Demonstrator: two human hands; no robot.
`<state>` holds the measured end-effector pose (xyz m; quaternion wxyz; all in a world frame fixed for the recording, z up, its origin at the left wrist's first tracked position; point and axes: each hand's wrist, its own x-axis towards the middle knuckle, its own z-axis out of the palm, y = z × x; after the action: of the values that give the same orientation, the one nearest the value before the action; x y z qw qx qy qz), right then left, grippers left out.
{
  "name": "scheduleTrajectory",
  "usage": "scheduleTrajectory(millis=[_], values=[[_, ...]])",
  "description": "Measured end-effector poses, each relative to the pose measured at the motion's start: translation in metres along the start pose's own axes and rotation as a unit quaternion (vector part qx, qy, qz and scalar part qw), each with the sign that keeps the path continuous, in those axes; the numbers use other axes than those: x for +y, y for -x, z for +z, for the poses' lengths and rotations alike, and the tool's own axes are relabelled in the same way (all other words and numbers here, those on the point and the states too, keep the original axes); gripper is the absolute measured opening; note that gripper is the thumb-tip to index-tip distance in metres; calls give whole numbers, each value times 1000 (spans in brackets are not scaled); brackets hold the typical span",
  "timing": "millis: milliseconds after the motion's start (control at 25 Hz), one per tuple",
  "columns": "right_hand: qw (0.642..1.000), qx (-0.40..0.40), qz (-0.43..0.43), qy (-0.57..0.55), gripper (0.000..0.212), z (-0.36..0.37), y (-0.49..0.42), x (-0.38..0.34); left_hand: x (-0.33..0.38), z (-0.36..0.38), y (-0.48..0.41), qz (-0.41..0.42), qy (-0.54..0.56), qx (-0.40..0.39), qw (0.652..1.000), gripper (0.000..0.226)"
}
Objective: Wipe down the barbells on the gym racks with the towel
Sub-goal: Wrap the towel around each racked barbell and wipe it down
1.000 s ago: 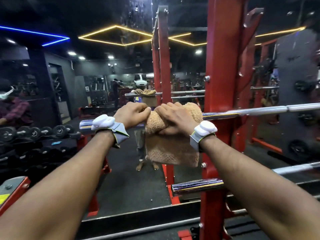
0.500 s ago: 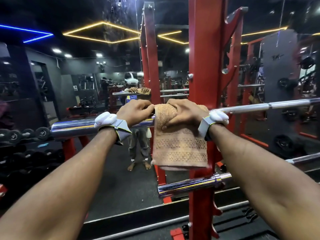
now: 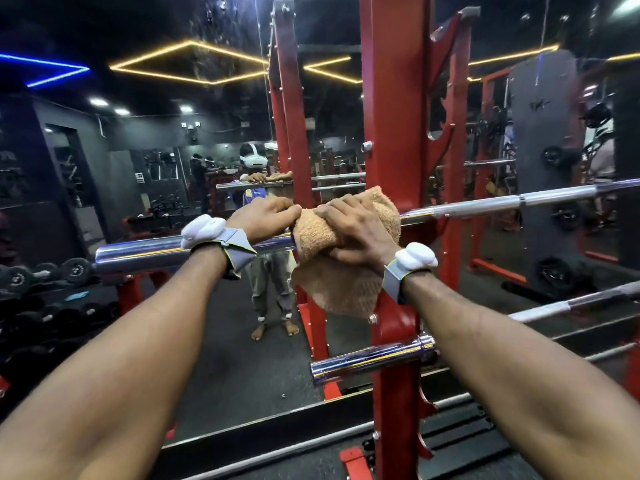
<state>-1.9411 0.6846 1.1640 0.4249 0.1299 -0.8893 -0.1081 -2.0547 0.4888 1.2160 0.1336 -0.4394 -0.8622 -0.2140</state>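
Towel (image 3: 346,233) is bunched around the upper barbell (image 3: 156,252) and clamped there by the right hand (image 3: 356,233), with loose cloth hanging below the bar in front of the red rack upright (image 3: 394,133). Left hand (image 3: 263,214) is closed bare on the chrome just left of the towel, knuckles touching the cloth. Bar axis runs left-right, rising slightly to the right; the wrapped spot sits right beside the upright, so the bare sleeve lies leftward past the left hand and the long shaft rightward behind the upright. Right hand is judged nearer to the next unwiped stretch on either side. A lower barbell (image 3: 372,360) is racked below, untouched. Bar-to-hook contact is hidden by towel and hand; the upper bar's right end is cut off by the frame edge; mirror reflections make the background hard to read
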Motion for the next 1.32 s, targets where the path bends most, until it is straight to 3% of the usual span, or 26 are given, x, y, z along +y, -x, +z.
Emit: scheduleTrajectory(millis=[160, 240, 360, 520, 680, 760, 840, 960, 1000, 1120, 1160, 1320], values=[[1000, 14, 6, -5, 61, -7, 9, -8, 14, 7, 3, 33, -69, -22, 997, 58], [1000, 19, 9, 3, 55, -11, 16, -10, 19, 8, 7, 85, -95, 45, 991, 58], [999, 33, 4, 34, 45, -19, 30, -14, 25, 13, 18, 199, -153, 177, 952, 44], [1000, -18, 12, 15, 70, -18, 55, -24, 45, 36, 43, 260, -105, 169, 945, 37], [987, -150, 47, -36, 89, 2, 90, -32, 35, 62, 63, 265, -69, 172, 946, 31], [945, -256, 155, -129, 92, 17, 108, -34, 27, 75, 75, 259, -39, 162, 951, 34], [907, -262, 248, -217, 92, 25, 114, -35, 21, 89, 85, 273, -7, 114, 955, 33], [895, -251, 227, -289, 75, 31, 103, -38, 13, 103, 91, 300, 7, 32, 953, 31], [874, -268, 221, -340, 66, 30, 99, -44, 12, 106, 93, 304, 8, 13, 953, 31], [762, -318, 223, -519, 46, 29, 95, -62, 12, 109, 100, 321, 19, -15, 947, 28], [747, -331, 221, -532, 42, 31, 97, -66, 11, 108, 103, 326, 18, -20, 945, 28], [755, -385, 214, -487, 23, 37, 110, -72, -7, 108, 114, 308, 14, -5, 951, 30]])
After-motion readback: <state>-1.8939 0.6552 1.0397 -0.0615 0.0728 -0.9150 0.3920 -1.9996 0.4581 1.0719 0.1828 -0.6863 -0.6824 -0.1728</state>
